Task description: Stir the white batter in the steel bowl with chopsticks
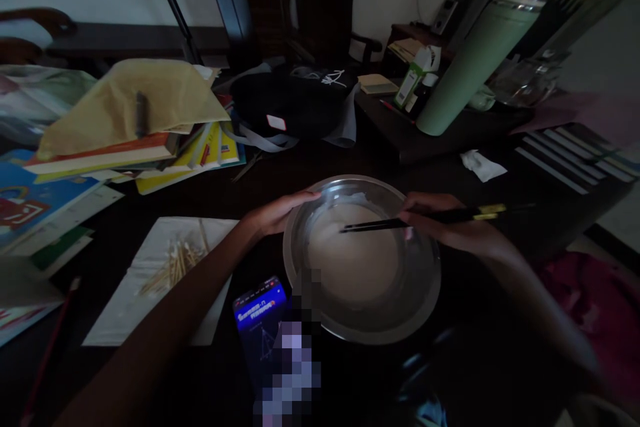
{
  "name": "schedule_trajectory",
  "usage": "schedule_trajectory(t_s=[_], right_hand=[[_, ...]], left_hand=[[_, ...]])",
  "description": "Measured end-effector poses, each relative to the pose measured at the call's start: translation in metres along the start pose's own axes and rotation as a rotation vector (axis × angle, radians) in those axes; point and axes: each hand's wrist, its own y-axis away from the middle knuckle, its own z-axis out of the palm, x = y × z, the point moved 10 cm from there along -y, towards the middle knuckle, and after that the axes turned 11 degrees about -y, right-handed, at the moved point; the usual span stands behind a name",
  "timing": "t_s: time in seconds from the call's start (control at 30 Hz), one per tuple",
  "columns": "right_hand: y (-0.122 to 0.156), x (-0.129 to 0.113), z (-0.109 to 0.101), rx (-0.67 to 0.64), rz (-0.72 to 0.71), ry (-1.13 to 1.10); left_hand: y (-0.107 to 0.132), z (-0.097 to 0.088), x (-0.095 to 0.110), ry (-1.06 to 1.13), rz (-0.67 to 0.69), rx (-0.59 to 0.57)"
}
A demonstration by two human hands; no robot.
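Observation:
A round metal bowl sits on the dark table and holds a pale, smooth batter. My left hand grips the bowl's left rim, fingers curled over the edge. My right hand is at the right rim, closed around a pair of black chopsticks with yellow bands. The chopsticks lie nearly level, with their tips over the batter at the bowl's middle.
A phone with a lit screen lies just left of the bowl's near side. A white sheet with several thin sticks lies to the left. Books and a yellow envelope pile up behind. A green flask and black bag stand at the back.

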Motion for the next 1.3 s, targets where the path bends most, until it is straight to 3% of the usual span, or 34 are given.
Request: schedule_trajectory(t_s=[0.1,0.23,0.4,0.5,0.63,0.73,0.87,0.97,1.07,1.13,1.2,1.3], right_hand=[[0.023,0.008,-0.014,0.008,0.0,0.035],[0.044,0.004,0.003,-0.121,-0.052,0.022],[0.012,-0.019,0.031,-0.136,-0.11,0.0],[-0.006,-0.019,0.02,-0.044,-0.105,-0.012],[0.001,-0.002,-0.011,0.038,-0.08,-0.006],[0.008,0.003,-0.016,-0.041,-0.087,-0.019],[-0.004,-0.004,0.015,-0.205,-0.108,-0.068],[-0.019,-0.009,0.022,-0.13,-0.113,-0.083],[-0.02,-0.008,0.001,0.01,-0.115,-0.068],[-0.014,-0.005,-0.015,0.034,-0.119,-0.056],[-0.008,-0.003,-0.018,-0.051,-0.134,-0.058],[-0.004,-0.007,0.005,-0.261,-0.177,-0.082]], left_hand=[[0.001,0.003,0.002,0.006,0.017,-0.024],[0.001,0.005,0.0,0.018,-0.003,-0.043],[0.0,0.004,0.001,0.004,0.009,-0.029],[0.0,0.004,0.001,-0.001,0.016,-0.031],[-0.001,0.004,0.001,0.016,0.026,-0.06],[-0.001,0.006,-0.001,0.025,0.013,-0.095],[-0.002,0.006,-0.001,0.024,0.017,-0.095],[-0.001,0.007,0.004,0.009,0.061,-0.093],[-0.001,0.007,0.005,0.0,0.071,-0.086],[-0.001,0.006,0.002,-0.002,0.04,-0.083],[0.0,0.006,0.0,-0.005,0.019,-0.079],[0.0,0.007,0.002,0.002,0.04,-0.08]])
